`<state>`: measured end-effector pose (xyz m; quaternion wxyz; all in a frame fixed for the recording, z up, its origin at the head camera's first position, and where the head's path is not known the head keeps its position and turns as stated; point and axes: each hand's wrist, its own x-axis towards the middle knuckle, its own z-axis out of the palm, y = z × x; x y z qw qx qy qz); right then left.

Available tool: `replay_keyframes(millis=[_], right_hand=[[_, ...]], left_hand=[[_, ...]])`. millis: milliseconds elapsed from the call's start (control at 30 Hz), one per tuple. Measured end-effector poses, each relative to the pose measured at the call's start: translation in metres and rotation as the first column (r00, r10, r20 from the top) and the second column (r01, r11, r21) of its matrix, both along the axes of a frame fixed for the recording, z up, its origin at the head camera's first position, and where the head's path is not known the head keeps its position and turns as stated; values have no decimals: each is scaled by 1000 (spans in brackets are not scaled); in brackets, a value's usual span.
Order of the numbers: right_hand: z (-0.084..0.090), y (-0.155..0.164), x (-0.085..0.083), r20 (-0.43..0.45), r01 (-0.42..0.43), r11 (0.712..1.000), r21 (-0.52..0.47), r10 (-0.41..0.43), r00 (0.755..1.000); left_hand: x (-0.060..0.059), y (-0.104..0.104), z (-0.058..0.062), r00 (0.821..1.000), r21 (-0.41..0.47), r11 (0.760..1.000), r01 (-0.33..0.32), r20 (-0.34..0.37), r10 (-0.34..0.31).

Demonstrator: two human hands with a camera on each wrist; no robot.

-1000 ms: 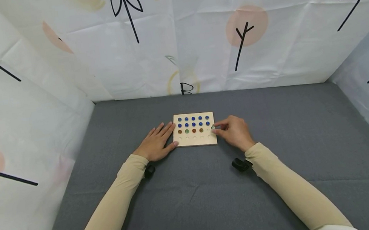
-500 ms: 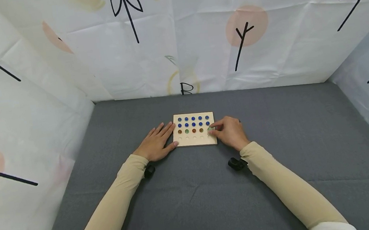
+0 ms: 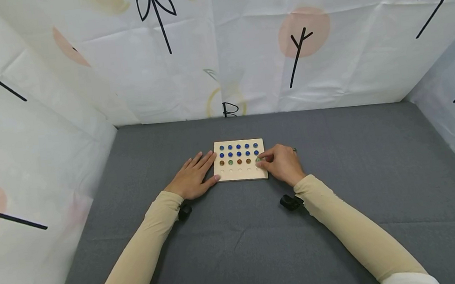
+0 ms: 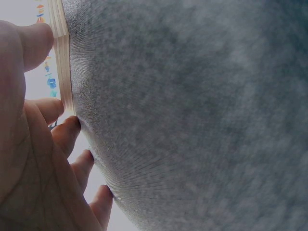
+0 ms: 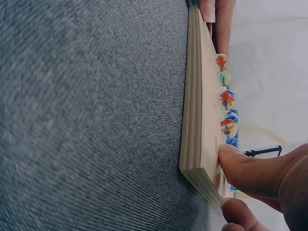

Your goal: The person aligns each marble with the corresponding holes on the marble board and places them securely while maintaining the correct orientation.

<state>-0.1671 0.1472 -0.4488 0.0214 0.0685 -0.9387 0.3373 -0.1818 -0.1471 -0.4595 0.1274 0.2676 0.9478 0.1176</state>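
Note:
A pale wooden board (image 3: 241, 172) with rows of holes lies on the grey mat. Blue marbles (image 3: 238, 149) fill its two far rows, and orange and green marbles (image 3: 235, 161) sit in the third. My right hand (image 3: 260, 160) is at the board's right side and pinches a greenish marble (image 3: 257, 159) at the right end of the third row. In the right wrist view the thumb (image 5: 240, 163) rests on the board (image 5: 197, 120) and hides that marble. My left hand (image 3: 210, 166) lies flat on the mat, fingers straight against the board's left edge (image 4: 62, 62).
The grey mat (image 3: 346, 222) covers the whole table. White patterned sheets (image 3: 241, 42) wall it in at the back and on both sides. The nearest row of holes (image 3: 235, 170) on the board holds nothing.
My right hand has slid a little to the left, carrying the greenish marble from the board's right edge to the last spot in the third row. The left hand has stayed put.

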Motion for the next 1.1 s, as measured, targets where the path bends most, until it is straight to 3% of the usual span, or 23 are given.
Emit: replay_keyframes(millis=[600, 1100], right_hand=[[2, -2, 2, -7, 1, 1000, 6, -1, 1000], [5, 2, 5, -32, 23, 1000, -14, -23, 999]], left_hand=[[1, 1, 5, 1000, -19, 1000, -1, 3, 1], [0, 1, 2, 1000, -12, 1000, 1, -6, -1]])
